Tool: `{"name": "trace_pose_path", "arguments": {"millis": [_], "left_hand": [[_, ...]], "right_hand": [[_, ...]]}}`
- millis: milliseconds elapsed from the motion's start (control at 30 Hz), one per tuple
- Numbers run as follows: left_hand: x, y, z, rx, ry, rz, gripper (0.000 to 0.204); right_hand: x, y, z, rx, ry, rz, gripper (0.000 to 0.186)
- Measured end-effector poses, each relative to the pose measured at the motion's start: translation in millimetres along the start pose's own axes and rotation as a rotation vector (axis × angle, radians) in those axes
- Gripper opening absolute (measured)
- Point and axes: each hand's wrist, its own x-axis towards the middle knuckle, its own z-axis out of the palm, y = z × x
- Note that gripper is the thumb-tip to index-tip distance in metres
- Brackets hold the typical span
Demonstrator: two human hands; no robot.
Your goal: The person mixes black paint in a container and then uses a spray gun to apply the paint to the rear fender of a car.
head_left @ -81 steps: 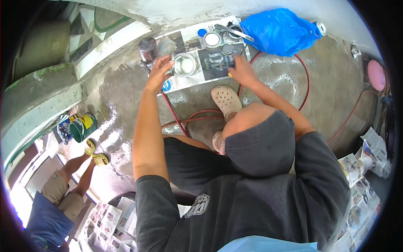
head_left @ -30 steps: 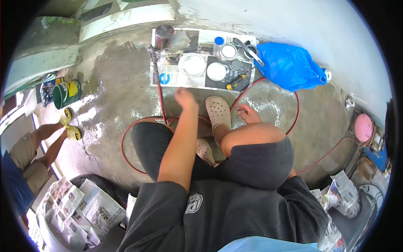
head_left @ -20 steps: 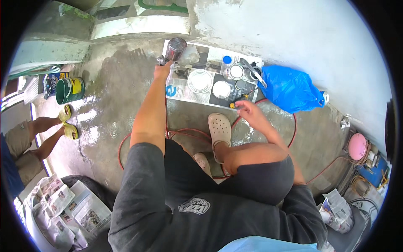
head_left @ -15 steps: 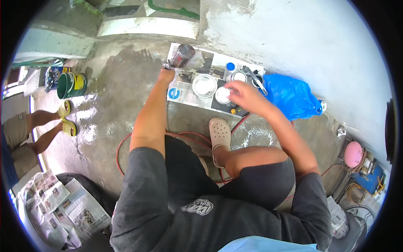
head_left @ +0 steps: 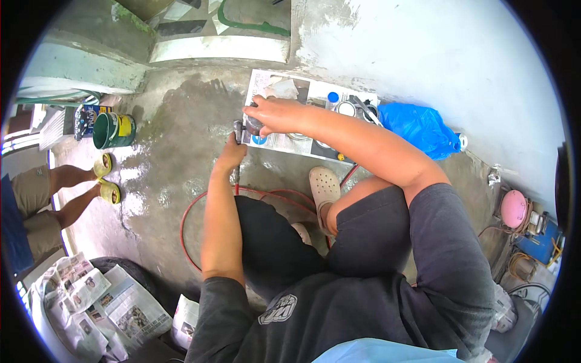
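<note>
My left hand [head_left: 232, 154] is closed around the handle of a paint spray gun [head_left: 238, 129], at the left end of a newspaper sheet [head_left: 279, 146]. A dark metal cup [head_left: 253, 126] is joined to the gun. Reaching across from the right, my right hand [head_left: 277, 115] grips the top of that cup, its fingers bent over it. My right forearm partly hides the white-topped paint cans. Beyond the forearm show an open can [head_left: 347, 109], a clear bottle with a blue cap [head_left: 332, 98] and a grey tool [head_left: 365, 111].
A blue plastic bag [head_left: 417, 130] lies against the wall at the right. The gun's red hose [head_left: 184, 233] loops over the wet floor by my feet. Left stand a green bucket [head_left: 106, 134] and a person in yellow slippers [head_left: 109, 190]. Newspapers [head_left: 130, 302] cover something at lower left.
My right hand has moved left from the paint cans onto the gun's cup. My left hand has drawn the spray gun and cup nearer to me.
</note>
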Motion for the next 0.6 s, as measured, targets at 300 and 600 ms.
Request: {"name": "trace_pose_path", "arguments": {"millis": [300,600], "left_hand": [[-12.8,-3.0,8.3,-0.011,-0.025,0.043,0.083],[-31.2,-1.3,6.9,-0.162,-0.015,-0.006,0.092]], "right_hand": [[-40.3,16.2,15.3,0.111,0.180,-0.244,0.079],[-195.2,63.9,30.2,1.653,0.546,0.059,0.047]]}}
